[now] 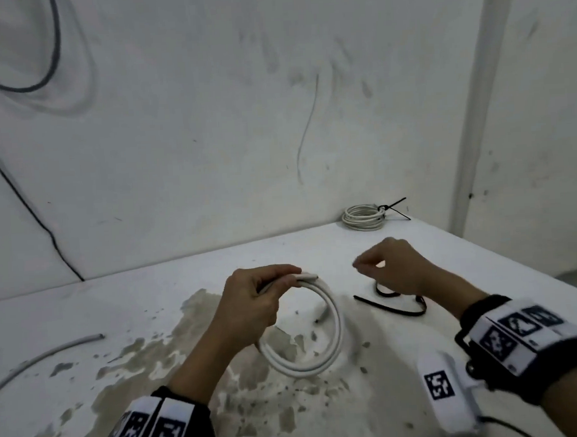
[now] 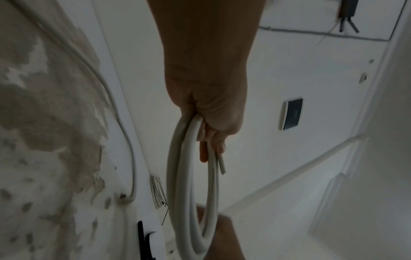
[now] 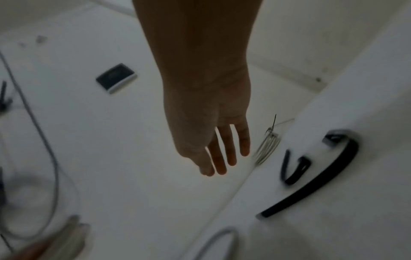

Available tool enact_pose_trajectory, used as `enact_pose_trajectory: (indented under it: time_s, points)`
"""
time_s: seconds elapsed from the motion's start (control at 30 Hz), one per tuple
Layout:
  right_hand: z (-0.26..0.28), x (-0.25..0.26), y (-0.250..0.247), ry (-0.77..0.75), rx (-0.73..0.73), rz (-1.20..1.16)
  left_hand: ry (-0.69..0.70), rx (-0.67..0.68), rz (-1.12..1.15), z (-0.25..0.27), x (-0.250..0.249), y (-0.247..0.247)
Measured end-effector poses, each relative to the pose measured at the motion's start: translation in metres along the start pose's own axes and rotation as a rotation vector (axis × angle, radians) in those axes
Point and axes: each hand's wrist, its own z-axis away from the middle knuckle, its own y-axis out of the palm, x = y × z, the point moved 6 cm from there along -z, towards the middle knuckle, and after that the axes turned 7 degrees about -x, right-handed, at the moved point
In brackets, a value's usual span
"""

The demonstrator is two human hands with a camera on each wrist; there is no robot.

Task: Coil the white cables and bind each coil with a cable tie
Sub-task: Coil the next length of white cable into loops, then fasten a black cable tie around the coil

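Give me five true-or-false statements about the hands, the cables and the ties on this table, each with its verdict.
1. The left hand grips the white coil. True.
2. The right hand holds a black tie. False: it holds nothing; the loose ties lie on the table under it.
3. A bound coil lies at the table's far edge by the wall. True.
4. The held coil already has a tie round it. False: no tie shows on it.
5. A loose cable lies on the table to the left. True.
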Motion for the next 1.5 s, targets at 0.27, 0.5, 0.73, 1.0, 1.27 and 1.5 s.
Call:
enact_pose_trajectory:
  time_s: [0.27, 0.5, 0.73, 1.0, 1.27, 1.5]
  points:
    - [-0.009, -0.059, 0.033, 0.065, 0.311, 0.486, -0.058, 0.011, 0.06, -0.003, 0.013, -0.003]
    - [-0.026, 0.033, 0.014, -0.194, -0.035, 0.067, 0.01, -0.05, -0.005, -0.006, 0.007, -0.027]
    - [-0.013, 0.139, 0.007, -0.242, -0.001, -0.748, 0.228, -0.1, -0.203, -0.009, -0.017, -0.05]
    - [-0.018, 0.155, 0.021, -0.261, -0.118, -0.487, 0.27, -0.192, -0.191, -0.011, -0.025, -0.077]
    - [-0.016, 0.169, 0.014, -0.341, -0.351, -0.288, 0.321, -0.162, -0.191, -0.008, -0.033, -0.075]
    - [-0.011, 0.171, 0.018, -0.333, -0.341, -0.369, 0.361, -0.188, -0.217, -0.006, -0.038, -0.077]
